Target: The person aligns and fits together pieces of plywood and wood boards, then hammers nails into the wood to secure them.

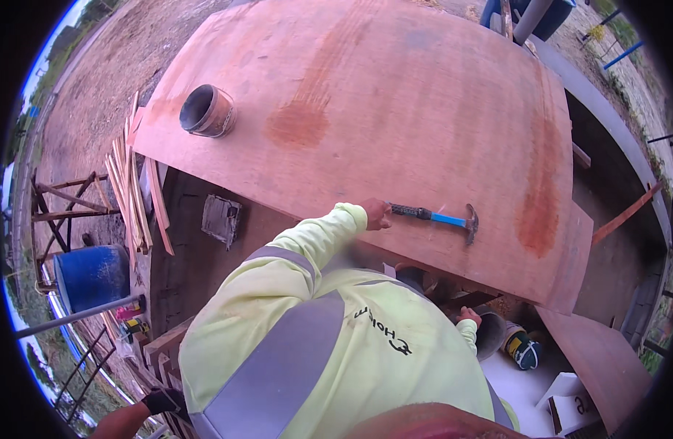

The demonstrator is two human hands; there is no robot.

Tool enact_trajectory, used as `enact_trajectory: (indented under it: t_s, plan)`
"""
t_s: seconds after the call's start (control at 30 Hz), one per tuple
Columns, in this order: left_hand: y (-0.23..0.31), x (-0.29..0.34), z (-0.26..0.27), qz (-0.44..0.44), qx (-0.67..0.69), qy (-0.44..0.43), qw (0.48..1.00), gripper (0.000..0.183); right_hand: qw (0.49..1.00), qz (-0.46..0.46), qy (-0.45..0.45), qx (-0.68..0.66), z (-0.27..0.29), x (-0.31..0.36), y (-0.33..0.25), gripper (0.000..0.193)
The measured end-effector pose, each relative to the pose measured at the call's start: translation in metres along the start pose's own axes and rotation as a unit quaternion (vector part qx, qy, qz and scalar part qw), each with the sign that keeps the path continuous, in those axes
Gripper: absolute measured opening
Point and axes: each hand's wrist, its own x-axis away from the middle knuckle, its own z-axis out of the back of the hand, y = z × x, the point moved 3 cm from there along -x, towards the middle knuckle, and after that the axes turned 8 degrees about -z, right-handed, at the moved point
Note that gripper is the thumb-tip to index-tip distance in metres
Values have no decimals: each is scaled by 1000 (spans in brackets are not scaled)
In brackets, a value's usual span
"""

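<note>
My left hand [377, 213], in a long yellow-green sleeve, is closed around the end of the black grip of a claw hammer [450, 219]. The hammer has a blue shaft and a dark metal head, and it lies along the near edge of a broad reddish plywood sheet [417, 132]. Lower and to the right, my right hand [468, 316] has its fingers curled beside a grey, round-sided container [490, 336]. What that hand holds, if anything, is hidden. My shirt front covers much of the lower middle.
A worn bucket [208, 111] stands on the plywood's left. Wooden strips [135, 186] lean at its left corner, above a blue drum [93, 278]. Another person's gloved hand [164, 401] is at lower left. A yellow-and-dark object [521, 347] lies at right, near a white box [573, 411].
</note>
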Motion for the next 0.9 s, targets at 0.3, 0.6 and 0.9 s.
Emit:
enact_trajectory:
  t_s: [0.3, 0.6, 0.9]
  plan:
    - [-213, 271, -53, 226, 93, 182, 953, 42, 879, 280, -228, 312, -176, 99, -169, 48]
    - [-246, 468, -169, 471, 253, 357, 766, 39, 762, 382, -212, 479, -294, 209, -384, 51]
    - [-138, 466, -289, 504, 366, 212, 753, 37, 625, 478, -271, 555, -398, 243, -415, 42]
